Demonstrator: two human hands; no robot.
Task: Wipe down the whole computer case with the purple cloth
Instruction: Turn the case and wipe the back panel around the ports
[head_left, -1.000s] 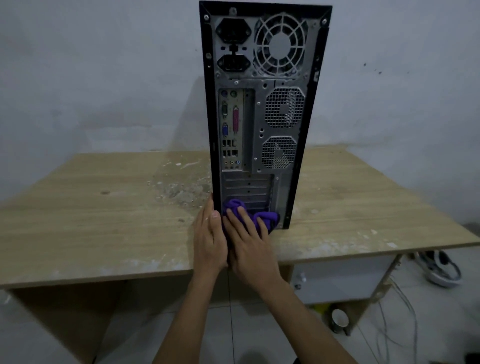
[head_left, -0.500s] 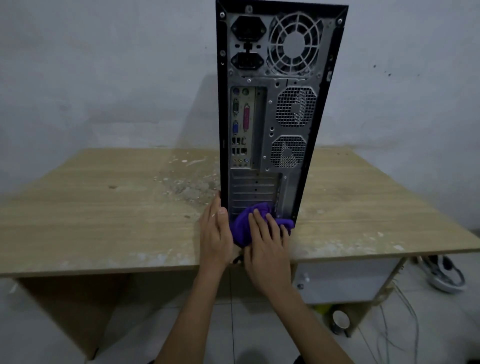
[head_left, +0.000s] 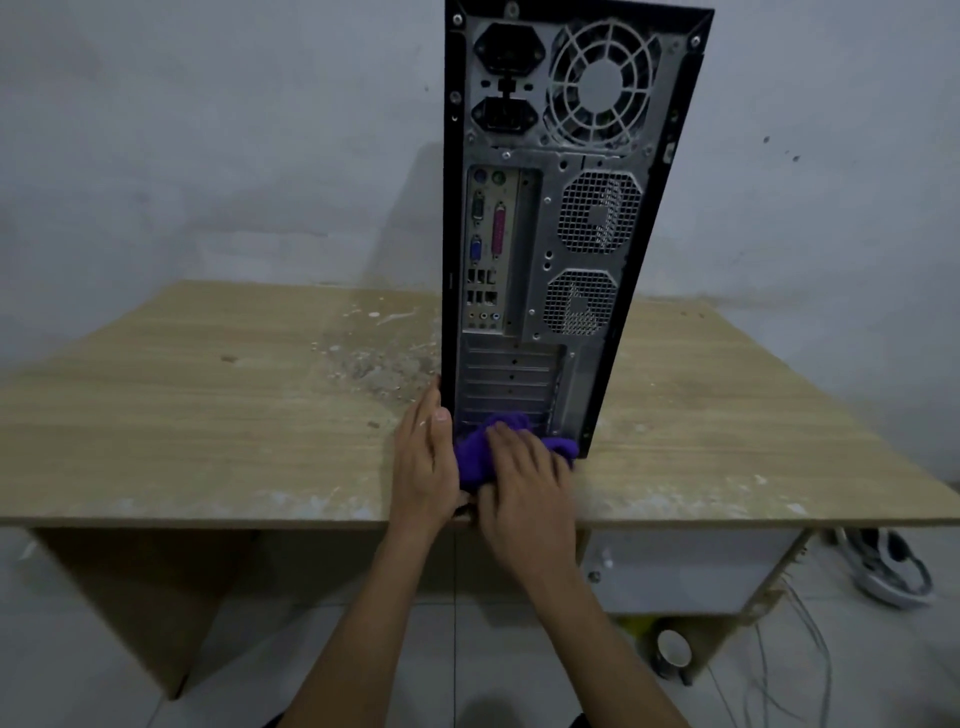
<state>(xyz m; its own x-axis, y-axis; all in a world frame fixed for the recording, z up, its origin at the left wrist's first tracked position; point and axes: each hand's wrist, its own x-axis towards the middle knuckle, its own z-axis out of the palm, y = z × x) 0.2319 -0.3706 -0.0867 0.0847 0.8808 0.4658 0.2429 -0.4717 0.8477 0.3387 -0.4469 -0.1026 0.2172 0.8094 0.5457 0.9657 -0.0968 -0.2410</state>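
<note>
While hands flank its edge, purple cloth meets computer case.

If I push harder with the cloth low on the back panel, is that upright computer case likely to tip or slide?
The computer case stands tall on a narrow base, so it probably tips more readily sideways than backwards. A low push, where the right hand presses the purple cloth, more likely slides it. The left hand lies flat against its lower edge, probably steadying it.
</note>
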